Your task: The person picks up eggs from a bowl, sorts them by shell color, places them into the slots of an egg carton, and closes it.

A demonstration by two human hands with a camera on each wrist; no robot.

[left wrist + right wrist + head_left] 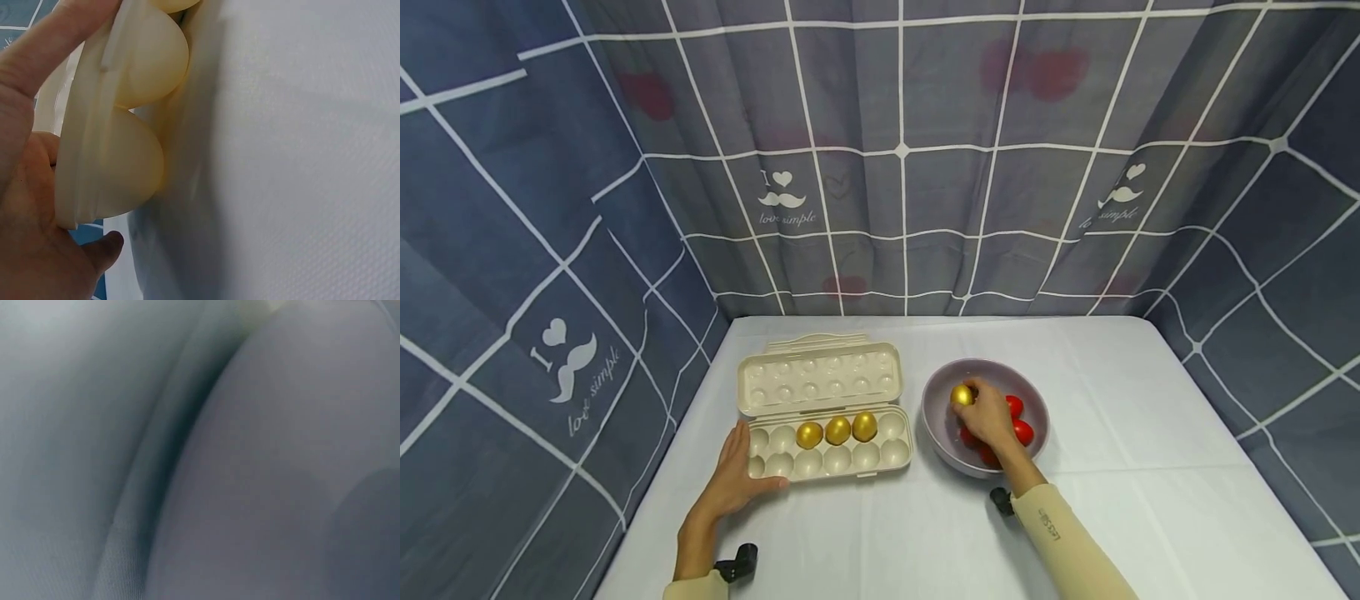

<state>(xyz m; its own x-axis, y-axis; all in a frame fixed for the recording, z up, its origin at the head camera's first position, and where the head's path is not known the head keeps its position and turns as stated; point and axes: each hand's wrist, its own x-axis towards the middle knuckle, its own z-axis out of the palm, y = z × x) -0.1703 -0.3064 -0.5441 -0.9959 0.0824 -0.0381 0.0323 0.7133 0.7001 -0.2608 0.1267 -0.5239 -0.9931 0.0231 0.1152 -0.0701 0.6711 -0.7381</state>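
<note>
While the left hand point(735, 475) spreads against a carton point(820, 381), only the headcam shows the right point(989, 415) pinching an egg point(960, 395).

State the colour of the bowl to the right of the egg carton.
The bowl is a muted greyish purple, seen best in the head view.

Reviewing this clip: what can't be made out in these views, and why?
Red items in the bowl, full count: head view, right hand covers some.
Egg carton, far end: left wrist view, cut off by the top edge.
Bowl detail: right wrist view, blurred.
Right sleeve lettering: head view, too small to read.
</note>
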